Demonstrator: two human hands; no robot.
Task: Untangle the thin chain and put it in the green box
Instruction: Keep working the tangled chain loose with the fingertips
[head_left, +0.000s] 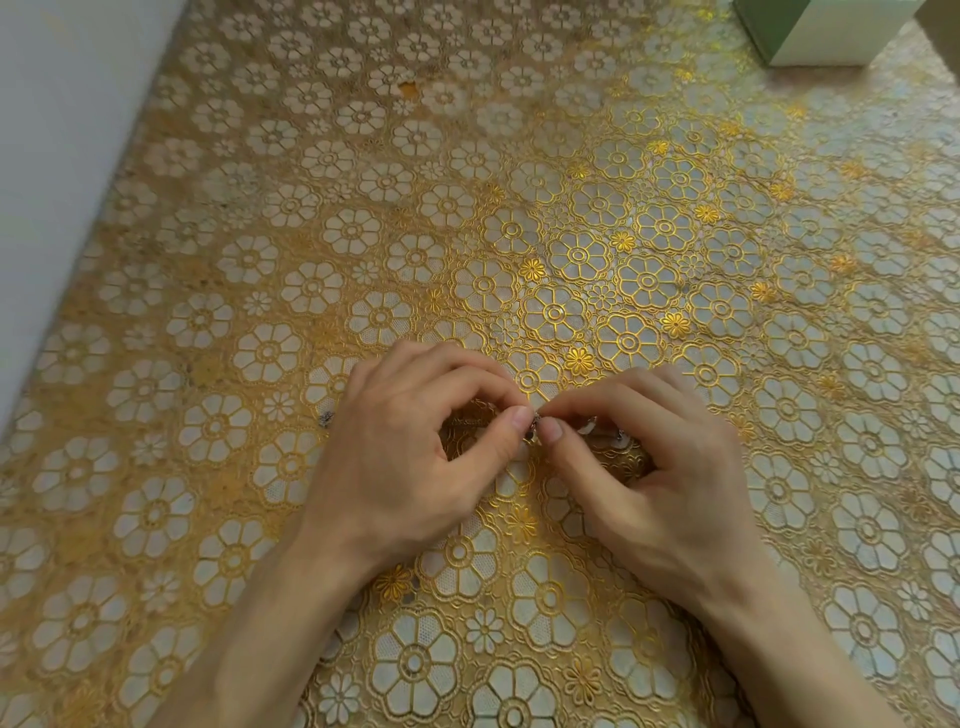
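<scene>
Forearms: both come in from the lower edge of the view and angle inward, so we see the hands meet near the middle of the worktop (519, 234).
Left hand (410, 452): curled, with thumb and forefinger pinching the thin chain (534, 422).
Right hand (660, 467): curled the same way, pinching the chain just beside the left thumb; the two thumbnails almost touch.
Thin chain: held low over the cloth between the two pinches. We make out a few more silvery links under the right fingers; the rest is hidden or too fine to trace.
Dark speck (326, 418): lies on the cloth just left of the left hand.
Cloth: gold floral lace lying flat over the worktop. It runs on from the hands to the far side and out to the right edge of the view.
Left edge: a pale wall (62, 130) meets the worktop along a slanting line, well apart from the left hand.
Green box (826, 28): in the far right corner, well apart from both hands and cut off by the top edge of the view. We see a green side and a pale face.
</scene>
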